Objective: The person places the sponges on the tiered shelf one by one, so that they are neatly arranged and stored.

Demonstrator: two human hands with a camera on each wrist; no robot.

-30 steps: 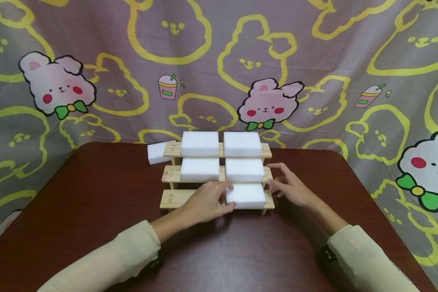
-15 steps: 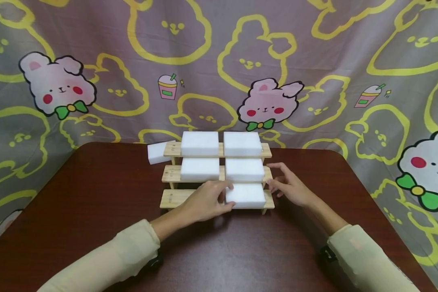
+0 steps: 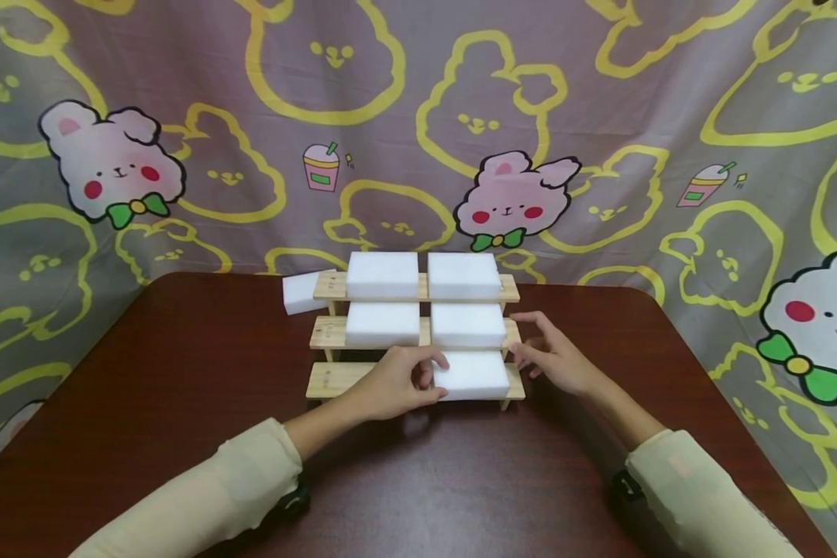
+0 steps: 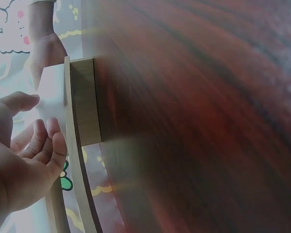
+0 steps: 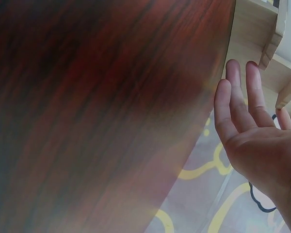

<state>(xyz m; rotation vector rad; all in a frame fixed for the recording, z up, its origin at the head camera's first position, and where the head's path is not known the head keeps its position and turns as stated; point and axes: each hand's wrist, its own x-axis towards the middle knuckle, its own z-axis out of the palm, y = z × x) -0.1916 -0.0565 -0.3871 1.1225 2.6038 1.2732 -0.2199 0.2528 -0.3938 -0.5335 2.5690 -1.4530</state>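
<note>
A three-tier wooden rack (image 3: 335,377) bears white foam-like blocks, two on each upper tier. One white block (image 3: 476,373) sits on the right part of the lowest tier. At its left end is my left hand (image 3: 397,384), thumb tip at the front corner, a finger over the top edge. In the left wrist view my left hand (image 4: 26,155) has its thumb spread from the loosely bent fingers, close by the block. My right hand (image 3: 556,358) stands at the rack's right end, fingers loosely extended by the middle tier. The right wrist view shows that hand (image 5: 262,138) with nothing in it.
Another white block (image 3: 303,292) lies behind the rack's upper left end, partly hidden by it. The rack stands on a dark reddish-brown table (image 3: 460,496). A curtain (image 3: 404,93) with cartoon figures hangs behind the table.
My left hand's fingers have shifted slightly at the block's left end. The block sits a touch further right. My right hand has stayed in place.
</note>
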